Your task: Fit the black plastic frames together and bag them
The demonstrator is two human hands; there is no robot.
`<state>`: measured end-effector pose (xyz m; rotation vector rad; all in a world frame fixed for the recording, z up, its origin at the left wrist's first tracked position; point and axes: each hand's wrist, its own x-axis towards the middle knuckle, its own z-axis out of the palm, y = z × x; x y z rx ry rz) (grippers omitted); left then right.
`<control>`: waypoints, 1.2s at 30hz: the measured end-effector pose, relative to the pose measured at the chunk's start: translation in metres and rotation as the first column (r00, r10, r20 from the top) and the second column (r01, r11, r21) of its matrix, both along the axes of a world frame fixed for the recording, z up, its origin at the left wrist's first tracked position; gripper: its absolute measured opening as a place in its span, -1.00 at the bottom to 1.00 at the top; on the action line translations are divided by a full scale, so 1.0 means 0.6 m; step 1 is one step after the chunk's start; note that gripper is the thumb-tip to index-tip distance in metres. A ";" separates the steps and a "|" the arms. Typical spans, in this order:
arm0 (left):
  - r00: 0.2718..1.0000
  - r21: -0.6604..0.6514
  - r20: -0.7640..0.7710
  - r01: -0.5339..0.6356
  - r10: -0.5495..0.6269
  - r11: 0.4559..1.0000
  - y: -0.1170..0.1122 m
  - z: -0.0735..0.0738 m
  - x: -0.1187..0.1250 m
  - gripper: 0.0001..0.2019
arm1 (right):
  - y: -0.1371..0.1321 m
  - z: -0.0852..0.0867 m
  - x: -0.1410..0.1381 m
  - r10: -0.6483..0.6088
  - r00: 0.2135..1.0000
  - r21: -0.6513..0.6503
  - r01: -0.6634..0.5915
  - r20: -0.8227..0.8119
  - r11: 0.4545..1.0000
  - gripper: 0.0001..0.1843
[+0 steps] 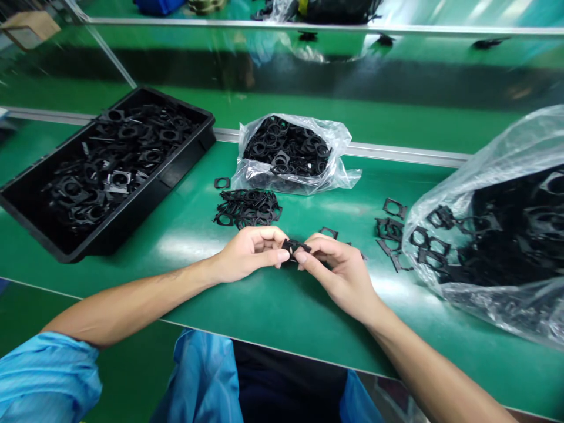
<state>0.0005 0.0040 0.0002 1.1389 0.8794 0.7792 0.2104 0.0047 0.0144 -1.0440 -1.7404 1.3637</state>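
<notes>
Between my two hands is a small black plastic part (294, 248), held just above the green table. The fingers and thumb of my left hand (253, 252) pinch its left side. My right hand (341, 270) grips the right side the same way. Fingertips cover much of the part, so I cannot tell whether it is one piece or two joined. Just beyond my left hand lies a pile of thin black frames with round openings (247, 208). Another black frame (329, 232) rests on the table behind my right hand, partly covered by it.
At the left stands a black bin (176, 170) of similar parts. A clear plastic bag (299, 183) full of black ring-like parts sits at the back. To the right, a larger bag (429, 205) spills frames near several loose ones (390, 228). A metal-edged shelf (396, 28) runs above.
</notes>
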 end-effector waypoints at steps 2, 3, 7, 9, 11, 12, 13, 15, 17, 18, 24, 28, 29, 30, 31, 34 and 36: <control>1.000 -0.003 0.007 -0.001 0.001 1.000 0.000 0.001 0.000 -0.60 | 0.001 0.000 0.000 -0.002 1.000 -0.002 0.002 0.000 1.000 -0.66; 1.000 -0.004 0.014 -0.003 0.003 1.000 0.000 0.001 0.000 -0.60 | 0.001 -0.001 0.000 -0.002 1.000 -0.002 0.002 0.001 1.000 -0.67; 0.999 -0.008 0.040 -0.008 0.009 1.000 0.000 0.000 0.001 -0.62 | 0.003 -0.001 -0.001 0.001 1.000 0.017 -0.001 0.002 1.000 -0.67; 0.999 -0.009 0.046 -0.013 0.014 1.000 0.000 -0.001 0.002 -0.63 | 0.003 -0.002 -0.001 -0.003 1.000 0.022 0.003 0.003 1.000 -0.67; 0.999 -0.008 0.047 -0.016 0.017 1.000 0.000 -0.001 0.002 -0.63 | 0.003 -0.001 -0.001 -0.006 1.000 0.021 0.005 0.007 1.000 -0.66; 0.999 -0.007 0.047 -0.016 0.017 1.000 0.000 -0.002 0.002 -0.63 | 0.003 -0.001 -0.001 -0.005 1.000 0.020 0.005 0.009 1.000 -0.66; 0.999 -0.006 0.046 -0.016 0.017 1.000 0.000 -0.002 0.002 -0.63 | 0.002 -0.002 -0.001 -0.005 1.000 0.020 0.005 0.011 1.000 -0.66; 0.999 -0.002 0.043 -0.012 0.012 1.000 0.000 -0.002 0.002 -0.63 | 0.002 -0.002 -0.001 -0.007 1.000 0.022 0.007 0.014 1.000 -0.66; 0.999 0.003 0.038 -0.013 0.013 1.000 -0.001 -0.002 0.002 -0.64 | 0.001 -0.002 -0.001 -0.008 1.000 0.025 0.007 0.015 1.000 -0.67; 0.999 0.005 0.035 -0.014 0.014 1.000 -0.002 -0.002 0.001 -0.64 | 0.001 -0.002 -0.001 -0.006 1.000 0.026 0.005 0.016 1.000 -0.67; 1.000 0.006 0.020 0.001 -0.001 1.000 -0.002 -0.001 0.002 -0.64 | -0.001 -0.002 -0.001 0.017 1.000 0.030 -0.017 0.009 0.999 -0.72; 0.999 0.002 0.030 0.022 -0.022 1.000 -0.001 0.000 0.003 -0.62 | -0.003 -0.001 -0.001 0.023 1.000 0.017 -0.023 0.001 1.000 -0.71; 1.000 0.006 0.025 0.019 -0.019 1.000 -0.001 0.000 0.003 -0.62 | -0.004 0.000 -0.001 0.020 1.000 0.015 -0.020 -0.002 1.000 -0.71; 1.000 0.012 0.016 0.007 -0.007 1.000 -0.002 0.000 0.003 -0.62 | -0.003 0.000 -0.001 0.014 1.000 0.015 -0.014 -0.003 1.000 -0.71; 1.000 0.023 0.007 -0.012 0.012 1.000 -0.003 -0.001 0.004 -0.63 | -0.003 0.000 -0.001 0.007 1.000 0.017 -0.007 0.000 1.000 -0.71; 0.996 0.069 -0.009 -0.082 0.083 0.994 -0.005 -0.002 0.005 -0.63 | 0.000 -0.002 -0.001 -0.013 1.000 0.027 0.012 0.020 1.000 -0.68; 0.994 0.093 -0.013 -0.111 0.113 0.989 -0.006 -0.003 0.005 -0.64 | 0.003 -0.004 -0.002 -0.021 0.999 0.029 0.020 0.024 0.999 -0.67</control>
